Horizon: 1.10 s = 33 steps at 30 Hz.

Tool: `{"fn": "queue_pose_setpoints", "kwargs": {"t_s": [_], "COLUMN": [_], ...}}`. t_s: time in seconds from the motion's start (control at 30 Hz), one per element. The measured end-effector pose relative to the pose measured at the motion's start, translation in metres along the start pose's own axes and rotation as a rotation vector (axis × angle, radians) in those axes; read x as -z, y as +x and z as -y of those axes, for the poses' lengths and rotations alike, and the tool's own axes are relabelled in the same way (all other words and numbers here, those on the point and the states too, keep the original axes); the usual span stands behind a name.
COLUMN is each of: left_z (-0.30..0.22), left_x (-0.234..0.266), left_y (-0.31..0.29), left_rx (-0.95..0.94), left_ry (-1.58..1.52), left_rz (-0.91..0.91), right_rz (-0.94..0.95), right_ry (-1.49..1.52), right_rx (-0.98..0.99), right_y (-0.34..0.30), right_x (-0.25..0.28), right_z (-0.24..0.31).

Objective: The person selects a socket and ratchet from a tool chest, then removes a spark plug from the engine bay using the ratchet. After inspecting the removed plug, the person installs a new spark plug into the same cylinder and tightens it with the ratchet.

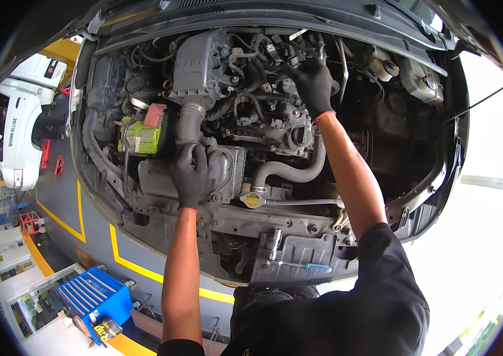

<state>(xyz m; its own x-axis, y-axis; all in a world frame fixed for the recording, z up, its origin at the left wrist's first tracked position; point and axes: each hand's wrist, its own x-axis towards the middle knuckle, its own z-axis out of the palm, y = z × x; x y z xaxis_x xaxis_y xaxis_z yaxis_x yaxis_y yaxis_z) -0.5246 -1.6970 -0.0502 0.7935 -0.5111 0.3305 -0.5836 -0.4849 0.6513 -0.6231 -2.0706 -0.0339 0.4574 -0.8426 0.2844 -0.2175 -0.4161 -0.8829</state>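
A black glove covers my left hand [191, 178], which rests at the air intake hose [190, 124] and the air filter box [228, 169]. Its fingers are curled together, and whatever they pinch is too small to make out. My right hand [314, 88], gloved in black too, reaches over the engine [275, 121] to its rear right side. There the fingers close in among hoses and connectors, and what they grip is hidden. Beside the left hand, a yellow-green battery [140, 137] carries a red terminal cover [155, 115].
On the front panel lie a blue-handled screwdriver [318, 268] and a chrome socket tool [275, 244]. A radiator cap [254, 200] sits behind them. Fluid reservoirs [420, 83] stand at the far right. Left of the car are a blue tool cabinet [100, 296] and a white vehicle [20, 139].
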Motion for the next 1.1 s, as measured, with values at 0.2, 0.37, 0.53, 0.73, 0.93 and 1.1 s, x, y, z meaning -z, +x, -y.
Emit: {"fn": "queue_pose_setpoints", "kwargs": {"t_s": [0.2, 0.37, 0.53, 0.73, 0.93, 1.1], "left_z": [-0.010, -0.005, -0.014, -0.011, -0.001, -0.007], "left_x": [-0.002, 0.002, -0.002, 0.000, 0.004, -0.005], "left_y": [0.005, 0.002, 0.006, 0.004, 0.000, 0.006], "left_rx": [-0.029, 0.006, -0.037, -0.060, -0.038, -0.074], "left_ry": [-0.024, 0.045, 0.037, -0.032, 0.044, -0.003], "left_rz": [-0.002, 0.035, 0.031, -0.032, -0.010, -0.026], "right_rz": [0.341, 0.539, 0.300, 0.376, 0.438, 0.188], "right_ry": [-0.418, -0.396, -0.202, 0.215, 0.145, 0.634], "right_rx": [0.504, 0.533, -0.033, 0.169, 0.370, -0.015], "right_y": [0.064, 0.077, 0.067, 0.047, 0.043, 0.060], "right_x": [-0.022, -0.038, -0.047, -0.049, -0.039, -0.080], "right_z": [-0.027, -0.023, -0.039, -0.028, -0.025, -0.087]}}
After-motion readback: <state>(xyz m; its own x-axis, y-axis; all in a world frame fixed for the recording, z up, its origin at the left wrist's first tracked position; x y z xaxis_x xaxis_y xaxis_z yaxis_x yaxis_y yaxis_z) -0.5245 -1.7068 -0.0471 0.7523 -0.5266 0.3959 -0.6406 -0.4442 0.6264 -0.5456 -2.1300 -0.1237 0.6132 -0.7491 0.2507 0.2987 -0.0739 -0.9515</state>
